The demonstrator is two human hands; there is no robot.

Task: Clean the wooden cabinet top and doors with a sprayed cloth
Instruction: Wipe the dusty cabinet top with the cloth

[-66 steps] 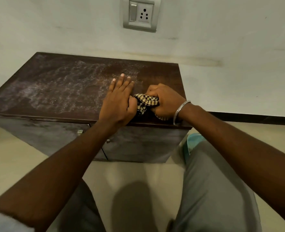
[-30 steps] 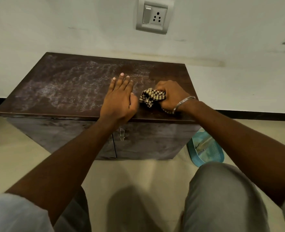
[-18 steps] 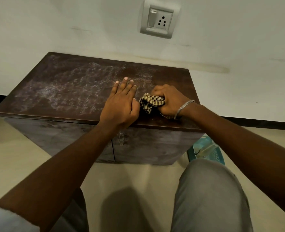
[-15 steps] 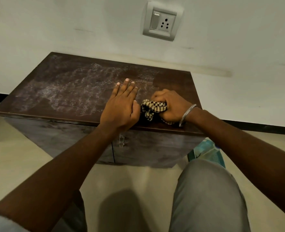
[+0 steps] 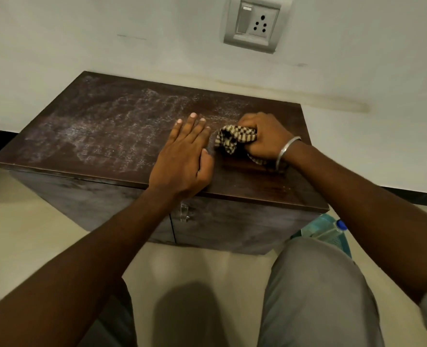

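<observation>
While gripping checked cloth [image 5: 232, 139] balled in curled right hand [image 5: 266, 140], straight-fingered left hand [image 5: 182, 162] flat on cabinet top [image 5: 257, 187], risks smearing, not lifting, white residue [image 5: 112, 131].

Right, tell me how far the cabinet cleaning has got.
Done: the right end of the cabinet top looks dark and wiped. In hand: the right hand grips the checked cloth there, the left hand lies flat beside it. Left: the whitish film over the rest of the top, and the doors.
</observation>
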